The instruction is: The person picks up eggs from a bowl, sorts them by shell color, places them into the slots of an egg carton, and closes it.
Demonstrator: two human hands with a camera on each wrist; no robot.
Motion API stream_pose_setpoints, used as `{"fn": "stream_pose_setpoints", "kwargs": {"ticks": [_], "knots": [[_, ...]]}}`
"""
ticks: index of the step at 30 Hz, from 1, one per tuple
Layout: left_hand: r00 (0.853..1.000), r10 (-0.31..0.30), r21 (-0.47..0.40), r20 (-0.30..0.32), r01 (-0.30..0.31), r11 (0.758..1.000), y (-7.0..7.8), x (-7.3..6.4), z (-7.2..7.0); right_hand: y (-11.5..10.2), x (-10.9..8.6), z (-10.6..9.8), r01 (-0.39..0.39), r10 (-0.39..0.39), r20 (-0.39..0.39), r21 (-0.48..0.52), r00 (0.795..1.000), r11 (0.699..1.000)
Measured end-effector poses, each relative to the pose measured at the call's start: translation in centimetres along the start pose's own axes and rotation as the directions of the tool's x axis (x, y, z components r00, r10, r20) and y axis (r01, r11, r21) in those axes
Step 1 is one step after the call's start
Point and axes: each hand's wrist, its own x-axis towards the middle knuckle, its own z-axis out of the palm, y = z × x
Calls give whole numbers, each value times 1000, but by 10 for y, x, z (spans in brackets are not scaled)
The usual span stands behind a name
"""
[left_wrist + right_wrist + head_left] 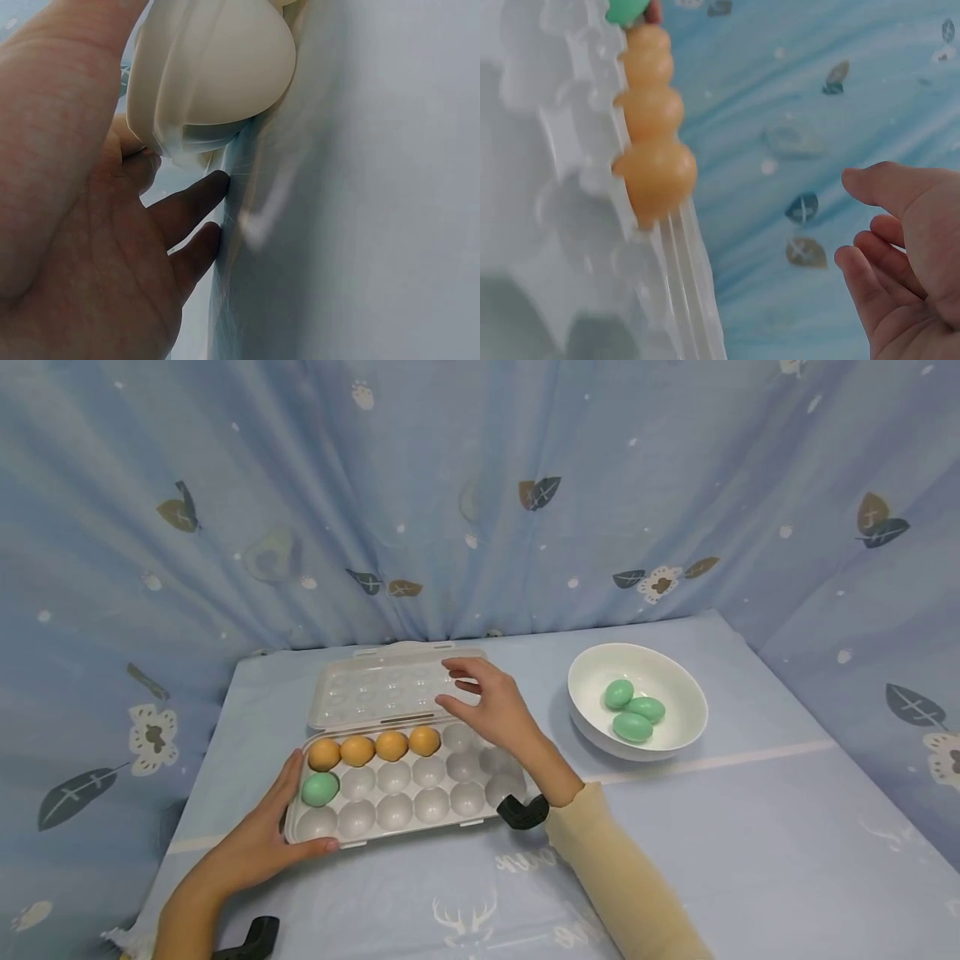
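A white egg carton (375, 833) lies unfolded on the table, its clear lid (386, 681) laid back behind it. Several orange eggs (392, 746) sit in the back row from the left, and one green egg (320, 788) is in the leftmost cup of the middle row. At the carton's left end, my left hand (258, 839) touches the front left corner, thumb along the front edge and fingers along the side. Its lower fingers (196, 202) are extended beside the carton in the left wrist view. My right hand (491, 706) hovers over the lid's right part, holding nothing, thumb and fingers apart.
To the right stands a white bowl (678, 727) with 3 green eggs (632, 727) in it. A blue patterned curtain (450, 527) hangs behind and at the sides. A pale blue cloth (750, 843) covers the table. Black devices (522, 812) are near both wrists.
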Motion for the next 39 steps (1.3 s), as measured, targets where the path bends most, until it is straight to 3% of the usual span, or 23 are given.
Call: {"fn": "stream_pose_setpoints", "kwargs": {"ticks": [12, 19, 23, 32, 39], "knots": [[1000, 0, 3, 0, 0, 1000, -1, 0, 1, 28, -11, -51, -36, 24, -142, -81, 990, 996], [1000, 22, -27, 4, -22, 999, -2, 0, 1, 44, -19, -99, -159, 106, -276, -176, 955, 972], [1000, 17, -22, 7, -17, 1000, -3, -1, 1, 56, -28, -123, -216, 152, -316, -179, 936, 960], [1000, -7, -2, 2, 7, 1000, -4, 0, 2, 77, -51, -156, -306, 235, -309, -207, 922, 929], [1000, 13, -26, 2, -13, 1000, -8, 0, -1, 94, -73, -175, -379, 321, -221, -314, 921, 871]]}}
